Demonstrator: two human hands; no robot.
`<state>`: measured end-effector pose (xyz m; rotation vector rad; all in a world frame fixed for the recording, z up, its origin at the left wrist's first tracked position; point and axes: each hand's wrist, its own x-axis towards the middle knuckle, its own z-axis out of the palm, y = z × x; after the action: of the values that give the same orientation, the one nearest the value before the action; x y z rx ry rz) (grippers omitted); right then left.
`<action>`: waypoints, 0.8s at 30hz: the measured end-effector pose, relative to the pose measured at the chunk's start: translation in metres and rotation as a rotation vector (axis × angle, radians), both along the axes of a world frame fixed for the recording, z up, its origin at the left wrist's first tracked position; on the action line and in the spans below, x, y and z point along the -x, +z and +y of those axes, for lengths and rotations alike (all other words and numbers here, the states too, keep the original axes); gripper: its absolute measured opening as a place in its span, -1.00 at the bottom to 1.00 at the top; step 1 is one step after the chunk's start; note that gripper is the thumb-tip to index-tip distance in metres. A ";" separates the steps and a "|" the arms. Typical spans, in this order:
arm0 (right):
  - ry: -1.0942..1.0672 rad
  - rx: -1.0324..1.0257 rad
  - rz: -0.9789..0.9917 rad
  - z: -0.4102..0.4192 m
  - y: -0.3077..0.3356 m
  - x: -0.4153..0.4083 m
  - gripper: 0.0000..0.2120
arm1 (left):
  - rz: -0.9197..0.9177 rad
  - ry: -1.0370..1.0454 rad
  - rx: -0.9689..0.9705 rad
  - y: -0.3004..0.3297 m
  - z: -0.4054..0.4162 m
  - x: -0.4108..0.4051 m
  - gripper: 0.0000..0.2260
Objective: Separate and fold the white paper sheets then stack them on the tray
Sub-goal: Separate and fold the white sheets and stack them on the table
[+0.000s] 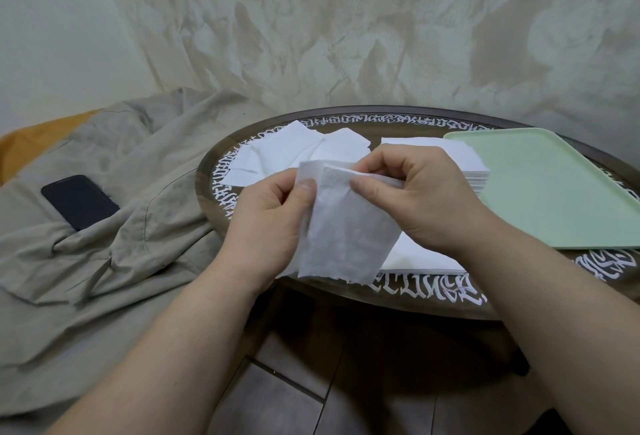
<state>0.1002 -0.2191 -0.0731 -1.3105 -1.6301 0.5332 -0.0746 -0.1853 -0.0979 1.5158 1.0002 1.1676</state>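
Both hands pinch one thin sheet, peeling its plies.
Our left hand [266, 216] and right hand [419, 199] pinch the sheet's [346, 226] top edge above the surface [433, 296]; it looks limp, light, easily torn, so we'd grip corners gently. Tray [554, 192] bare.

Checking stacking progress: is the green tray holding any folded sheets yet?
Empty as far as visible: the green tray shows bare surface; its right end is out of frame. The paper stack sits beside it.
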 end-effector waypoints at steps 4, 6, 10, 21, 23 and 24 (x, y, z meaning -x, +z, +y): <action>-0.035 -0.003 -0.012 0.001 0.000 0.000 -0.81 | -0.023 -0.042 0.061 -0.001 -0.001 -0.002 -0.81; -0.044 0.010 0.007 0.001 0.000 0.000 -0.81 | -0.069 -0.080 0.128 0.000 -0.003 -0.003 -0.78; -0.014 0.049 0.070 -0.001 0.001 0.001 -0.86 | -0.143 -0.145 0.206 -0.002 -0.003 -0.003 -0.78; 0.055 0.143 0.193 0.000 0.001 0.001 -0.86 | -0.203 -0.221 0.221 -0.004 -0.005 -0.007 -0.74; 0.048 0.131 0.173 0.000 0.001 0.002 -0.87 | -0.200 -0.242 0.216 -0.004 -0.005 -0.007 -0.74; 0.042 0.125 0.163 0.000 0.001 0.002 -0.87 | -0.185 -0.258 0.210 -0.005 -0.005 -0.006 -0.75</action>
<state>0.0980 -0.2193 -0.0721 -1.2900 -1.5120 0.7584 -0.0682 -0.1904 -0.1026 1.3003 0.7526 0.9681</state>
